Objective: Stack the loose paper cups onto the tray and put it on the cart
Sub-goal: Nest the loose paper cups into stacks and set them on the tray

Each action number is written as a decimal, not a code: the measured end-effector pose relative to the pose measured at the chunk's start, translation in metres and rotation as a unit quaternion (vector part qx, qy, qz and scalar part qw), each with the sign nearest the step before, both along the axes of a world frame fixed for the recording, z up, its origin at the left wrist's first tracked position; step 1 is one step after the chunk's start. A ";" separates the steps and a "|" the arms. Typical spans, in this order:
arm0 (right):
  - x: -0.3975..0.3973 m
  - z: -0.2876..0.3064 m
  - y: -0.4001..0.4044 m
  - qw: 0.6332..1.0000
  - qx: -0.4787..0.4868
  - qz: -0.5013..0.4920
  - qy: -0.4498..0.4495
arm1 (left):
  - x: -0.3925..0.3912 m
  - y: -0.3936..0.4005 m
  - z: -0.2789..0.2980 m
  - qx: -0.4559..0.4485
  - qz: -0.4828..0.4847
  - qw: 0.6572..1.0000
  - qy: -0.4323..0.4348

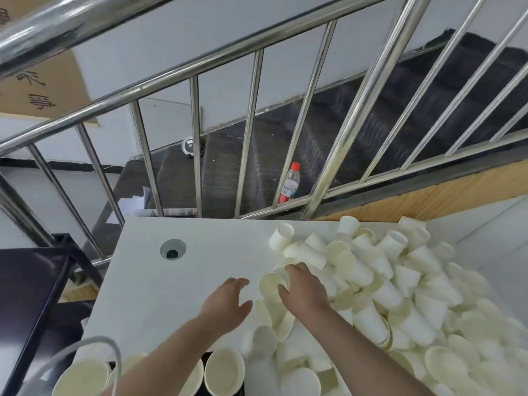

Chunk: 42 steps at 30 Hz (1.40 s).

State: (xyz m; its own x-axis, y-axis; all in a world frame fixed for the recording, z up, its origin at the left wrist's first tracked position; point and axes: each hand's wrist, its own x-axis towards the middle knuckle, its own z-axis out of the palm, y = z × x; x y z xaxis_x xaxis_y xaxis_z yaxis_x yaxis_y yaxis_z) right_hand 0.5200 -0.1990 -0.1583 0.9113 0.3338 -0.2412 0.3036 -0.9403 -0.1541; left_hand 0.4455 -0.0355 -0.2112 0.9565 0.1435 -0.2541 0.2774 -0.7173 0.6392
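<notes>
Paper cups (394,287), loose and off-white, lie heaped on their sides across the right half of a white table (177,284), the pile running from the far edge down to the near right corner. More cups stand upright with their mouths up (224,372) at the bottom edge, on what looks like a dark tray (204,364), of which only a sliver shows between them.

The right hand (303,290) rests on the left fringe of the pile, fingers curled around one cup (270,284) that lies with its open mouth toward the camera. The left hand (228,302) hovers just beside it over bare tabletop, fingers relaxed and slightly spread, holding nothing.

A round cable hole (172,249) sits in the table's far left part. A white cord (114,350) loops across the lower left corner. Left of the table stands a dark cart (31,284) with a flat shelf. Beyond the table runs a polished steel railing (251,130), and behind it a dark stairway (357,115) descends. A clear plastic bottle (290,182) with a red cap stands just behind the railing bars. A brown cardboard sheet (37,87) with printed characters leans at upper left.
</notes>
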 end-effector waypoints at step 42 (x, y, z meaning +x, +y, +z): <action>0.035 -0.007 -0.065 0.997 -0.020 0.078 0.007 | 0.014 -0.020 0.018 0.017 0.079 0.996 -0.035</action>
State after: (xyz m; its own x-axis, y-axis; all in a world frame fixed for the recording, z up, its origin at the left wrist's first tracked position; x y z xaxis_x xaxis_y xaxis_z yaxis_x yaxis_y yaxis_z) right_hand 0.5551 -0.2645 -0.1651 0.8450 0.4616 -0.2701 0.4454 -0.8869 -0.1225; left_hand 0.4598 -0.0552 -0.1930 0.9365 0.3011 -0.1795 0.3439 -0.6897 0.6373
